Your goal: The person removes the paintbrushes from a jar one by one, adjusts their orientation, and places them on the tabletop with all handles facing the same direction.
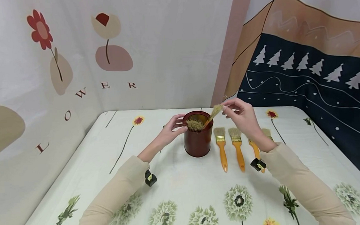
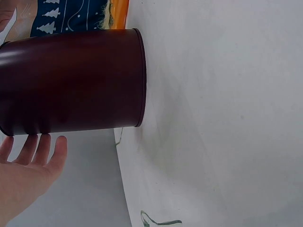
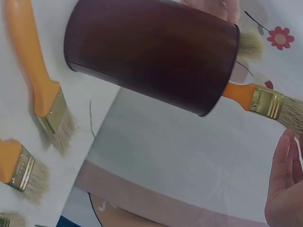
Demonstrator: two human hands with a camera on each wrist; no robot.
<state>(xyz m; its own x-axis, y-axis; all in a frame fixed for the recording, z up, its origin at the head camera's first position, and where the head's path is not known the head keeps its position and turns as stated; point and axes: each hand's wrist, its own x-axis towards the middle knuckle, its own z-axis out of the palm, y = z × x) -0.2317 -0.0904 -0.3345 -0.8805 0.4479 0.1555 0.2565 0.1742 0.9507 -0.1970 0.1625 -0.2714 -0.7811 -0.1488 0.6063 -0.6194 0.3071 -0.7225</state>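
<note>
The left hand (image 1: 172, 128) rests with relaxed, nearly straight fingers against the rim and side of a dark red can (image 1: 197, 135) standing upright on the flowered tablecloth (image 1: 177, 179). The right hand (image 1: 242, 118) pinches the bristle end of an orange-handled brush (image 1: 211, 116), which leans tilted with its handle down inside the can, beside another brush's bristles (image 1: 195, 124). Just right of the can, more brushes (image 1: 237, 147) lie flat in a row under the right wrist.
</note>
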